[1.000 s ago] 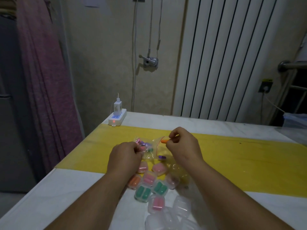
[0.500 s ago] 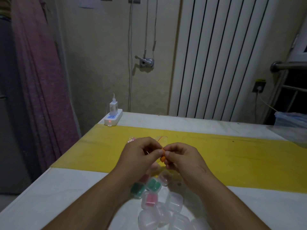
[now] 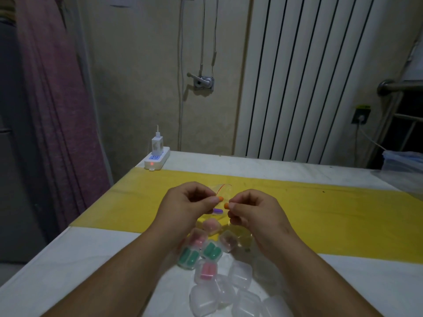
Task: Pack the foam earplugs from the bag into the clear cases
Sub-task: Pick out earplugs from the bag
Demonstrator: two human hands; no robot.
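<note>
1. Over a dimly lit tabletop (image 3: pixel 68 271), a person's left hand (image 3: pixel 190 208) pinches an orange earplug (image 3: pixel 220 198) between thumb and forefinger. Its rounded tip pokes out to the right, and the remaining fingers (image 3: pixel 201 189) are curled in.
2. The right hand (image 3: pixel 254 212) pinches a second orange earplug (image 3: pixel 226 205) the same way, tip aimed left. The two plugs are near each other but apart, raised above the yellow strip (image 3: pixel 332 213) that crosses the tabletop.
3. The clear bag (image 3: pixel 221 188), marked by a red seal line, lies on the yellow strip just behind the hands. A purple earplug (image 3: pixel 217 211) shows in the gap between the hands, apparently inside the bag, though the film is hard to trace in this light.
4. The filled cases (image 3: pixel 211 250), some holding pink plugs and two holding green, cluster below the wrists where the yellow strip meets the white surface.
5. The empty cases (image 3: pixel 240 274) are heaped nearest the camera, touching one another.
6. A white power strip (image 3: pixel 156 159) with a red light sits at the far left corner, with a charger (image 3: pixel 156 144) plugged into it. A ribbed radiator (image 3: pixel 309 76) stands behind, and a pink cloth (image 3: pixel 52 99) hangs at left.
</note>
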